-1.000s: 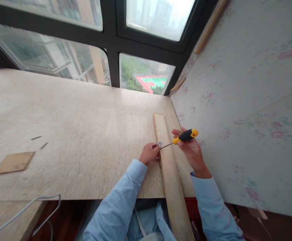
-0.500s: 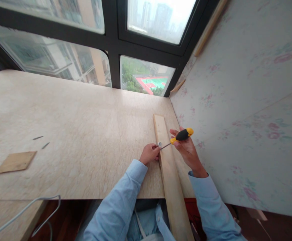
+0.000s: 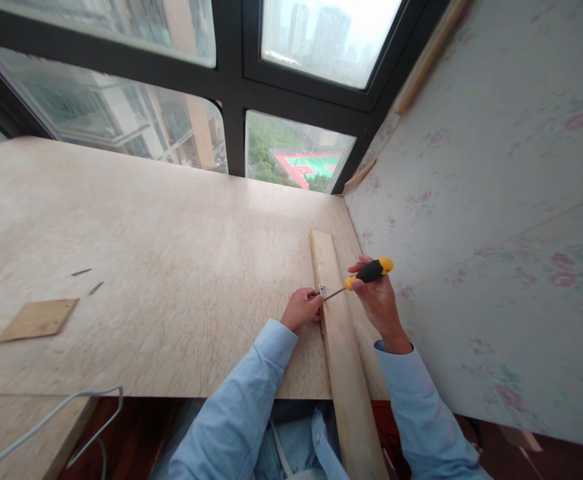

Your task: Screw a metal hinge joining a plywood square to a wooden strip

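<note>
A long wooden plank lies on the pale marble-patterned table, running from its far right part toward me and past the near edge. My left hand is closed against the plank's left edge, pinching a small metal piece. My right hand grips a screwdriver with a yellow and black handle. Its thin shaft slants down to the left, with the tip at the metal piece.
A small square of thin wood and two dark slivers lie at the table's left. A grey wire hanger rests on a lower surface at bottom left. A flowered wall stands close on the right; windows behind.
My right hand has shifted slightly on the screwdriver handle, which turned a little. The left hand and the plank stay put; the view drifted slightly.
</note>
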Available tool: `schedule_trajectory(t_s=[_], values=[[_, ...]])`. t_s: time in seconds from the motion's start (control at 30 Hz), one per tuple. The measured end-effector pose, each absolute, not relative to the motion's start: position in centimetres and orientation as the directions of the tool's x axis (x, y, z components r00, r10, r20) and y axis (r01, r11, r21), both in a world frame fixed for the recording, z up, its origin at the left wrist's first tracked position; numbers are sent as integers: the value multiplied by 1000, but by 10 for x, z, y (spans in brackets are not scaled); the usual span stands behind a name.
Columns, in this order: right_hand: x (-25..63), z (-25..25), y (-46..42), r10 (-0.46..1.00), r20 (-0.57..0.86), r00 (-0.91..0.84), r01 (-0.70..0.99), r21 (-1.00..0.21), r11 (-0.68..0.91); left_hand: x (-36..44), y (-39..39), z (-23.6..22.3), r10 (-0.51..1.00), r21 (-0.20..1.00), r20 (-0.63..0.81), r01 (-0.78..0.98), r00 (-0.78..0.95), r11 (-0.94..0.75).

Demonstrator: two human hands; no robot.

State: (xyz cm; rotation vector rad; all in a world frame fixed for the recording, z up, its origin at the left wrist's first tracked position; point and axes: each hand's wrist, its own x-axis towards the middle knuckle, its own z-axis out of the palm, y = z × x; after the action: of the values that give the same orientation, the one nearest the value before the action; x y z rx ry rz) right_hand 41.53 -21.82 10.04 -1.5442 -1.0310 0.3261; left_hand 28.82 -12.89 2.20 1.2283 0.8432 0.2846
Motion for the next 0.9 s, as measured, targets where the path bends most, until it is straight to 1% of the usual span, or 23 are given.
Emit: schedule_trajectory(t_s=[0.07, 0.1, 0.13, 0.2, 0.27, 0.3, 0.4, 0.47, 0.5, 0.53, 0.6, 0.67, 0.73, 0.8, 0.9], values=[[411, 105, -221, 814, 304, 494, 289, -941, 176, 289, -128, 20, 609, 908, -411, 245, 679, 339], [410, 107, -224, 837, 284, 467, 237, -953, 191, 289, -128, 20, 608, 908, -411, 249, 680, 336], [409, 109, -227, 857, 259, 445, 202, -962, 186, 289, -128, 20, 607, 907, -414, 254, 678, 335], [410, 112, -232, 878, 210, 430, 186, -972, 141, 289, -128, 20, 608, 908, -413, 256, 677, 332], [411, 113, -235, 857, 186, 481, 244, -967, 73, 288, -128, 20, 610, 911, -407, 250, 679, 329], [413, 112, -235, 825, 196, 531, 304, -952, 31, 288, -129, 20, 611, 912, -404, 247, 681, 328], [416, 110, -230, 691, 302, 657, 520, -845, -126, 288, -129, 20, 614, 913, -402, 248, 679, 324], [418, 109, -225, 648, 356, 673, 606, -768, -206, 288, -129, 20, 616, 915, -399, 246, 679, 321], [419, 108, -223, 650, 365, 667, 623, -751, -218, 288, -129, 20, 617, 916, -396, 244, 680, 320], [419, 107, -221, 664, 365, 652, 626, -753, -202, 287, -129, 20, 618, 916, -395, 241, 680, 320], [417, 107, -220, 724, 351, 594, 585, -806, -90, 287, -129, 20, 616, 915, -396, 236, 681, 327], [413, 107, -222, 799, 323, 507, 458, -886, 68, 287, -129, 21, 613, 914, -395, 226, 684, 337], [410, 109, -226, 852, 289, 437, 304, -939, 163, 286, -129, 22, 610, 913, -394, 221, 687, 342], [409, 112, -231, 882, 247, 402, 214, -962, 172, 286, -129, 23, 612, 913, -397, 226, 684, 340], [411, 114, -236, 895, 195, 402, 203, -972, 121, 286, -129, 22, 614, 916, -393, 232, 684, 328]])
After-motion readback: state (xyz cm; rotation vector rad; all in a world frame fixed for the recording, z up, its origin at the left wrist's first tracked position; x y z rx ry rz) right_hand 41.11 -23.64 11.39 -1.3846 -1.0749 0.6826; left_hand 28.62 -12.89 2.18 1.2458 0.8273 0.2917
